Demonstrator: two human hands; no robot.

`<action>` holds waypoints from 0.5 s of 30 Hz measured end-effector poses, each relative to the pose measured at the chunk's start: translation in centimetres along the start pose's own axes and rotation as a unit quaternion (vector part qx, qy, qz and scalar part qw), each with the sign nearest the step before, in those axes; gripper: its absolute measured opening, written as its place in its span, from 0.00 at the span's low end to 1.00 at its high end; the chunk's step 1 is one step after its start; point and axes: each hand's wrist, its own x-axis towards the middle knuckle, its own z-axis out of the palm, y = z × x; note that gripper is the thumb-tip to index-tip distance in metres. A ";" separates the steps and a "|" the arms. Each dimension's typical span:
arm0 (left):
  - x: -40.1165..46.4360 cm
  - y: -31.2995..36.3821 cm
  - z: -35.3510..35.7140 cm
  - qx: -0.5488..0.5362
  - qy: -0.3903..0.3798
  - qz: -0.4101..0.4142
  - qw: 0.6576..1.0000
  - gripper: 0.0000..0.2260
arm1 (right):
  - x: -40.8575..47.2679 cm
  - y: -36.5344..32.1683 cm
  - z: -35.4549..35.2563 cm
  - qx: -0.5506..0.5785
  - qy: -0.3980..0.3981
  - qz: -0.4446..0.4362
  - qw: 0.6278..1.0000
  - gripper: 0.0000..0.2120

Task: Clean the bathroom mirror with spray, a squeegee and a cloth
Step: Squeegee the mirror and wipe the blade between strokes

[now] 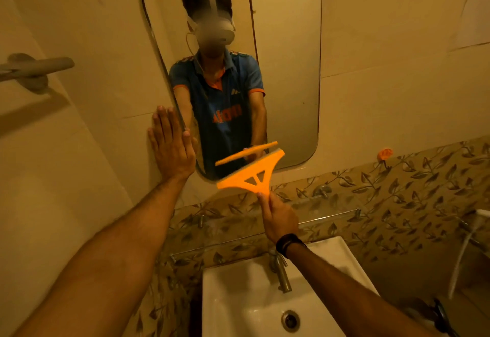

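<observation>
While both arms reach toward the wall, items stand as follows.

Left hand (171,148): fingers straight and together, palm flat against the tiled wall (100,45), fingertips up, right at the left edge of the mirror (289,71). It holds nothing.

Right hand (278,217): my fingers and thumb curl round the handle of the squeegee (252,173); a dark band sits on that wrist.

Squeegee: orange, with a triangular cut-out above the handle. Its blade is tilted, left end lower, lying across the lower edge of the mirror; whether it actually touches the glass I cannot tell. Its reflection shows as an orange strip just above.

Mirror: tall, rounded corners, fixed to the wall above a band of leaf-patterned tiles (397,191).

Sink (238,297): white, directly below my right forearm, with a metal tap (281,273) at its back and a round drain (291,320).

Towel rail (37,67): metal, on the wall at far left, well apart from the mirror.
</observation>
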 end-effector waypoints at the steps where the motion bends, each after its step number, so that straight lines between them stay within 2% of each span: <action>1: 0.0 0.1 0.0 -0.001 -0.002 -0.001 1.000 0.27 | 0.6 -0.8 0.1 -0.011 -0.003 -0.002 1.000 0.19; 10: -0.1 0.1 -2.0 -0.011 -0.056 0.003 0.998 0.28 | -1.7 0.3 0.7 -0.102 -0.088 0.054 0.989 0.28; 12: -0.1 0.4 -2.4 -0.009 -0.071 0.000 0.997 0.28 | -2.1 -0.2 0.2 -0.080 -0.065 0.049 0.993 0.30; 15: -0.1 0.6 -2.6 -0.006 -0.082 -0.010 0.997 0.28 | -1.0 -2.6 -0.4 -0.043 -0.025 -0.016 0.999 0.28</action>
